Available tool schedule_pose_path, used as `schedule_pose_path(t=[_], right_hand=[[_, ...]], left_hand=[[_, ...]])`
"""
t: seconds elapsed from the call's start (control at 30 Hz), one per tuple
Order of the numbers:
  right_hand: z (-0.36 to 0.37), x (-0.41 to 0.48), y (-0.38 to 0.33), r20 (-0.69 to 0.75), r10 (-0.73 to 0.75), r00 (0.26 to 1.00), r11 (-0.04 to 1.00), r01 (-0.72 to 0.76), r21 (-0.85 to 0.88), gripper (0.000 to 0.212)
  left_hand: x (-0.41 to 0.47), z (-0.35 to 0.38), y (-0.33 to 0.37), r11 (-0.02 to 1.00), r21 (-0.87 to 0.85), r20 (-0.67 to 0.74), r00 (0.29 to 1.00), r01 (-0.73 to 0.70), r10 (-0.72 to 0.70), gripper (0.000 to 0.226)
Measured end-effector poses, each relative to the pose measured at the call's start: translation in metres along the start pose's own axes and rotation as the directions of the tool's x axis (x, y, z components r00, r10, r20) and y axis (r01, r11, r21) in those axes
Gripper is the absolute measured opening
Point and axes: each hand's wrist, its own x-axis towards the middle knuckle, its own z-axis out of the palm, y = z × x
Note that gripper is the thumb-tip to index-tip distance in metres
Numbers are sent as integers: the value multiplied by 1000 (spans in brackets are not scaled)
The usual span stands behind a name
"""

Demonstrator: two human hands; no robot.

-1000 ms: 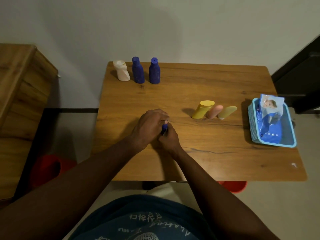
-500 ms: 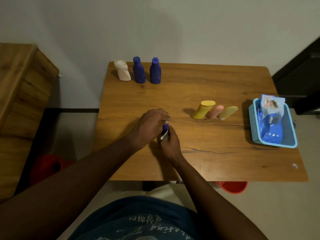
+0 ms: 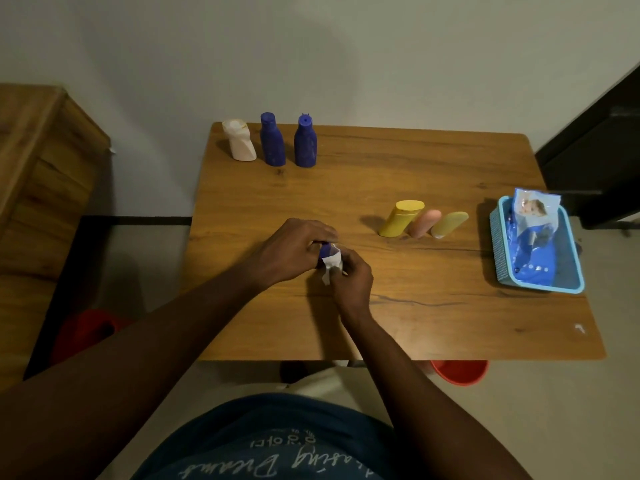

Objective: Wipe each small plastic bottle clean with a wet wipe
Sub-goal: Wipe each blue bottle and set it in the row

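Blue bottle (image 3: 325,250), white wipe (image 3: 331,264) between curled fingers (image 3: 320,233)

From my view: wooden table (image 3: 450,323) against a pale wall (image 3: 346,46); wooden cabinet (image 3: 41,174) at left; dark furniture (image 3: 606,133) at right; teal basket (image 3: 497,244) on the table's right side; red tub (image 3: 459,372) beneath its near edge.

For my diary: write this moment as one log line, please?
stage: wiping | left hand grips blue bottle | right hand pinches wet wipe against it
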Motion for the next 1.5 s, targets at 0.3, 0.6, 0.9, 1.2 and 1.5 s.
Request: schedule_pose_path(t=[0.3,0.6,0.9,1.2,1.5], right_hand=[[-9,14,-13,-28,-8,1000,1000,8,17,38],[3,10,-12,179,1,984,998,8,-54,50],[-1,2,-27,81,-74,994,996,69,62,44],[4,22,-24,263,39,964,991,-4,-132,43],[-2,13,-19,162,78,984,995,-65,-81,39]], left_hand=[[0,5,0,984,46,-142,976,170,-162,26],[3,3,8,973,61,-118,969,224,-216,24],[3,4,9,972,45,-100,969,230,-225,20],[0,6,13,977,23,-127,970,212,-207,20],[0,8,8,976,-17,-128,968,216,-217,19]])
